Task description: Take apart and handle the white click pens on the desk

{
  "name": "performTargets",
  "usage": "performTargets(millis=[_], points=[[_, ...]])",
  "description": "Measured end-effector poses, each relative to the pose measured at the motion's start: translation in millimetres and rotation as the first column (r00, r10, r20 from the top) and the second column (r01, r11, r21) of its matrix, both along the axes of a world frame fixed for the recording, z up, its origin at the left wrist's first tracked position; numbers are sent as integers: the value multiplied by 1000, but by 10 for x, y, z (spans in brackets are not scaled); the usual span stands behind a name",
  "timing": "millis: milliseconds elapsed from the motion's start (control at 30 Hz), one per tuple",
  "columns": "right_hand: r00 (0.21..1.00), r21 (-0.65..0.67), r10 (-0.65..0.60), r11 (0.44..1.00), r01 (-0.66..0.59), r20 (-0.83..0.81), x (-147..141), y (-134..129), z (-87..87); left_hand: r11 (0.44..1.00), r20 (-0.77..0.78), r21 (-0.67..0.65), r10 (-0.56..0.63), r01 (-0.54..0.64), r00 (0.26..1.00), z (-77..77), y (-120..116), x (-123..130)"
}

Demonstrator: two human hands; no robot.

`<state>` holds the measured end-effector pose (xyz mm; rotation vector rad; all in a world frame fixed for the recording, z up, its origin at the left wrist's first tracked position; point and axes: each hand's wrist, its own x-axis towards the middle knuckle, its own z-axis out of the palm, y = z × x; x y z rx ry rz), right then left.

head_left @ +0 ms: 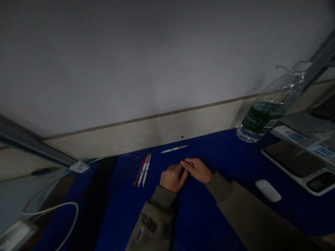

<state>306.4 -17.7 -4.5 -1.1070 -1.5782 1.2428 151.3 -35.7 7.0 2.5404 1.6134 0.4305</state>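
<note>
My left hand and my right hand meet low on the blue desk mat. Between their fingers is a dark pen with a small metal end, partly hidden by the fingers. To the left of my left hand, a red pen and two white pens lie side by side, almost touching. A single white-and-silver pen lies apart, further away near the wall, beyond both hands.
A large plastic water bottle with a green label stands at the back right. A white computer mouse lies right of my right arm. A white-framed tablet and a power strip sit at the right. White cables run at the left.
</note>
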Motion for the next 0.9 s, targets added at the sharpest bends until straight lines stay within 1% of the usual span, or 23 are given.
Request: performTargets(millis=[100,200,300,400,600,700,800,900], points=[[999,-27,-33,999,32,-14,7,19,-37,999,12,25,20,-20,1000,45,-12,2],[993,-122,-106,988,99,-54,22,47,-89,998,14,38,51,-52,999,63,7,-17],[975,-192,-182,969,156,-124,40,71,-137,993,-3,53,101,-101,995,42,52,-54],[960,-210,-230,958,195,-157,59,81,-162,990,18,43,130,-131,991,5,98,-96],[960,-221,-249,951,217,-130,103,78,-139,996,154,-61,72,-63,985,-46,156,-157],[959,-215,-257,950,228,-121,116,80,-130,994,195,-87,82,-65,977,-43,166,-166],[956,-230,-259,947,224,-135,119,88,-138,990,196,-108,111,-91,974,-26,170,-170],[950,-261,-267,940,220,-159,120,103,-151,985,155,-114,147,-130,977,-15,178,-178]])
